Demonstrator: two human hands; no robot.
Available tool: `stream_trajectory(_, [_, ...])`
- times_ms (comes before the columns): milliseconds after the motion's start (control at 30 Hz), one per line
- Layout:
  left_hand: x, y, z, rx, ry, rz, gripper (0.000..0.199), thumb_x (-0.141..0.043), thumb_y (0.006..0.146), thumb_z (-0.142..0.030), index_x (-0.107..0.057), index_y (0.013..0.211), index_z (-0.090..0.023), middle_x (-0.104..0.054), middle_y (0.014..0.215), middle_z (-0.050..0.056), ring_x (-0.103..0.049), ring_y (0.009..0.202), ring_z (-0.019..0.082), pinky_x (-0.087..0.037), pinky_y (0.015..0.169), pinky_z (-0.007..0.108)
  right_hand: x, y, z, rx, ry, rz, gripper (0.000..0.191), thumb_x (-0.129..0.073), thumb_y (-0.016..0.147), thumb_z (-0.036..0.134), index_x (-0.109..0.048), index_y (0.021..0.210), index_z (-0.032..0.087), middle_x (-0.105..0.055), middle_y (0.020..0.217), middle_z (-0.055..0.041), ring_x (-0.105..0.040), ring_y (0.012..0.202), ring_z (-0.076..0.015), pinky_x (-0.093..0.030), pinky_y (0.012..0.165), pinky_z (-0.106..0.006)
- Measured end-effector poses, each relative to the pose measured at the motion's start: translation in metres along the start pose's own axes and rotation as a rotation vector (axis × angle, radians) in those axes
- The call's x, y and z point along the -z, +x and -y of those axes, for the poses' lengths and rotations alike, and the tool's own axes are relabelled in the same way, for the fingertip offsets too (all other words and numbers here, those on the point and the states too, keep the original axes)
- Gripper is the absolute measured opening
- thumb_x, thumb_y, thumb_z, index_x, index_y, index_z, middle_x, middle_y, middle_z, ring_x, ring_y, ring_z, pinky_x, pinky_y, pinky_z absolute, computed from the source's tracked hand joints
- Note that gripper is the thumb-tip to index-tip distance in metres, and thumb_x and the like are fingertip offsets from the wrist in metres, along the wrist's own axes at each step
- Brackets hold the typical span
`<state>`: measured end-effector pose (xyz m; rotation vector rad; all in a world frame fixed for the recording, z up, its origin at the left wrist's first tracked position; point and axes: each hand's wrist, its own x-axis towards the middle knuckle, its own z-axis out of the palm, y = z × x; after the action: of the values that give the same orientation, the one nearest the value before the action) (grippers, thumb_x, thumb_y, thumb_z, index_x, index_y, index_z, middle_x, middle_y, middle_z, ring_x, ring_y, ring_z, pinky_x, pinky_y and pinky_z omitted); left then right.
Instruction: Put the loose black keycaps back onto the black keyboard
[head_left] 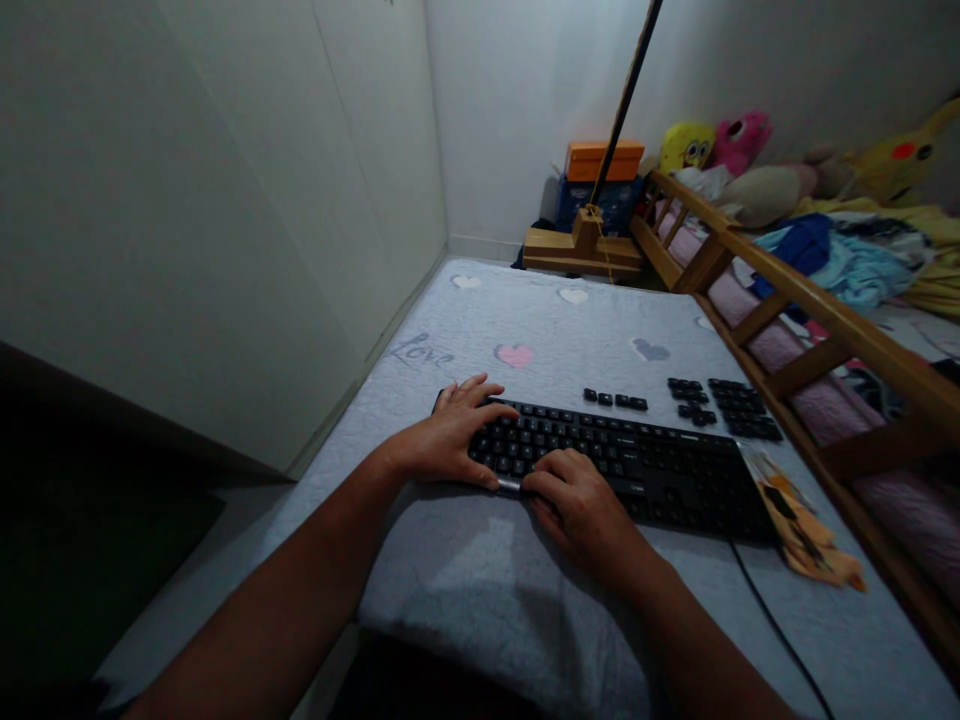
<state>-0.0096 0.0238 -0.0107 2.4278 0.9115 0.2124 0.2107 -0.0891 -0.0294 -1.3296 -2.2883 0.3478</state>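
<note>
A black keyboard (675, 480) lies on the cloth-covered surface, many keys in place on its left and middle part. Its right part looks partly bare of keycaps. My left hand (454, 435) spans the keyboard's left end, fingers spread toward the back edge, thumb at the front edge, gripping it. Close by, my right hand (577, 500) is closed, its fingers curled at the front edge near a pale, shiny strip (510, 485). What those fingertips pinch is hidden. Loose black keycaps (739, 408) sit in groups behind the keyboard, with a short row of keycaps (615, 399) left of them.
An orange cloth-like item (814, 540) lies off the keyboard's right end, and a cable (776, 620) runs toward me. A wooden bed rail (840, 300) borders the right side. White cabinet panels (247, 200) stand at left. A wooden stand (585, 245) is at the back.
</note>
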Motion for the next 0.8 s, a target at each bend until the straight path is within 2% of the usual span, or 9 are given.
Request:
stream_trajectory(400, [-0.004, -0.0007, 0.0025, -0.004, 0.008, -0.001, 0.08, -0.079, 0.069, -0.055, -0.053, 0.14, -0.027, -0.031, 0.16, 0.017, -0.01, 0.151, 0.042, -0.007, 0.117, 0.067, -0.0011, 0.0013, -0.0051, 0.05, 0.01, -0.034, 0.013, -0.061, 0.089, 0.009, -0.07, 0.088, 0.018, -0.064, 0.088, -0.0059, -0.052, 0.083, -0.0195, -0.042, 0.073, -0.032])
stream_trajectory(567, [-0.0044, -0.001, 0.001, 0.012, 0.021, -0.005, 0.08, -0.081, 0.068, -0.051, -0.053, 0.139, -0.027, -0.032, 0.159, 0.016, -0.01, 0.151, 0.042, -0.007, 0.117, 0.067, -0.002, 0.0007, -0.0051, 0.038, 0.022, -0.029, 0.015, -0.062, 0.087, 0.007, -0.071, 0.09, 0.018, -0.063, 0.09, -0.0058, -0.052, 0.084, -0.0194, -0.043, 0.073, -0.032])
stream_trajectory(800, [-0.0027, -0.0002, -0.002, 0.019, 0.029, -0.014, 0.08, -0.08, 0.067, -0.054, -0.054, 0.138, -0.027, -0.033, 0.158, 0.017, -0.01, 0.151, 0.042, -0.007, 0.116, 0.067, -0.0027, -0.0008, -0.0056, 0.011, 0.051, -0.033, 0.016, -0.059, 0.088, 0.008, -0.07, 0.091, 0.019, -0.064, 0.091, -0.0065, -0.053, 0.087, -0.0204, -0.045, 0.076, -0.035])
